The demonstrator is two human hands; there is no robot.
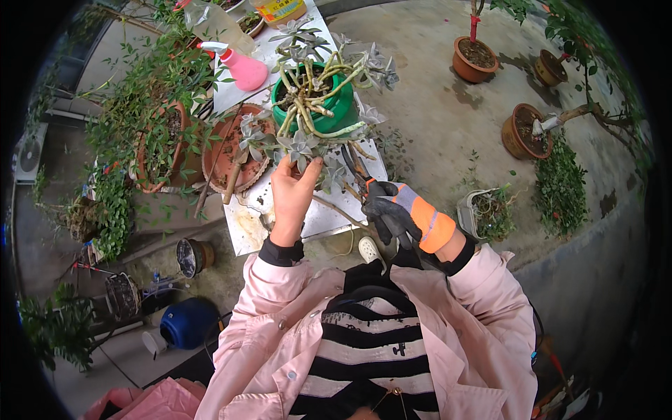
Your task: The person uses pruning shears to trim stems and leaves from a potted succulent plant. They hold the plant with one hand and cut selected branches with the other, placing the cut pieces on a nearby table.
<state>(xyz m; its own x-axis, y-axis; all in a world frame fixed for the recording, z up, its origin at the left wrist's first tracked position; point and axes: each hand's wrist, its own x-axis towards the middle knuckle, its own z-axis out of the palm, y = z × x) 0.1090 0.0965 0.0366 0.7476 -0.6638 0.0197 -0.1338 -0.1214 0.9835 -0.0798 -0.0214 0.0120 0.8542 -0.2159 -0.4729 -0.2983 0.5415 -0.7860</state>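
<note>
My bare left hand [292, 197] pinches a grey-green succulent rosette [299, 147] between thumb and fingers, at the near side of a green pot [341, 107]. Thick, bare succulent stems [310, 105] spread out over the pot's rim, several of them ending in rosettes. On my right hand [407, 212] is an orange and grey work glove with black fingers. It grips pruning shears [357, 167], whose blades point away from me beside the pot. The gloved fingers hide most of the handles. A cut rosette [332, 176] lies on the white board between my hands.
The white board [252, 231] also bears a pink spray bottle [247, 71], a terracotta saucer [212, 157] and a brown stick [233, 181]. A leafy potted plant [170, 142] crowds the left side. Terracotta pots [475, 60] stand on the concrete to the right.
</note>
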